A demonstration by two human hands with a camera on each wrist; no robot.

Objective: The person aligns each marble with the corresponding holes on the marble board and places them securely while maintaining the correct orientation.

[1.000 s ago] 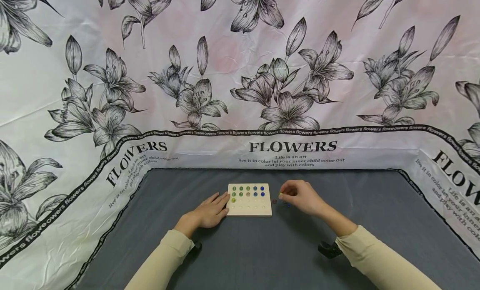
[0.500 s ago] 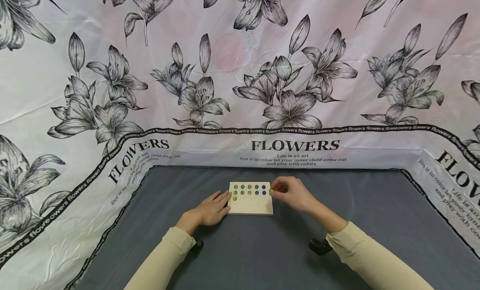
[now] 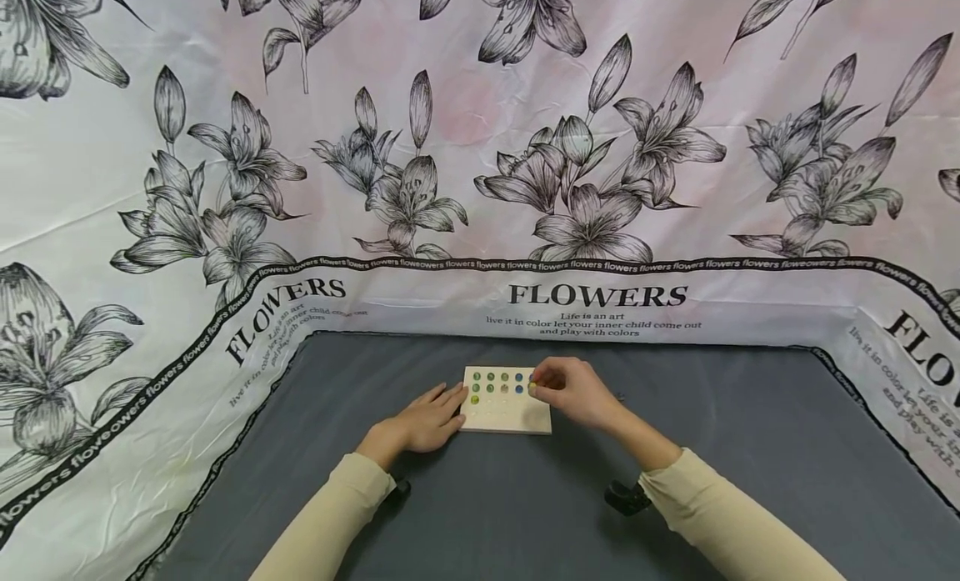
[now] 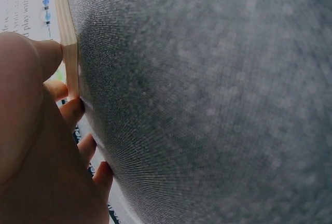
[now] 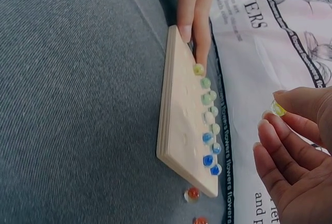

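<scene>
A pale wooden board with rows of shallow round hollows lies on the grey cloth. Green, clear and blue marbles fill its two far rows. One yellow marble sits at the left end of the third row. My left hand rests at the board's left edge, fingers extended; the left wrist view shows its thumb against the wooden side. Above the board's right part, my right hand pinches a clear yellow-green marble between thumb and index finger, with the other fingers loosely bent.
Two loose orange-red marbles, one a red-and-clear marble and one an orange marble, lie on the cloth beyond the board's right end. A flower-printed sheet rises behind the grey cloth.
My right hand has moved left from beside the board to over its right part, carrying the pinched marble. My left hand stays at the board's left edge.
</scene>
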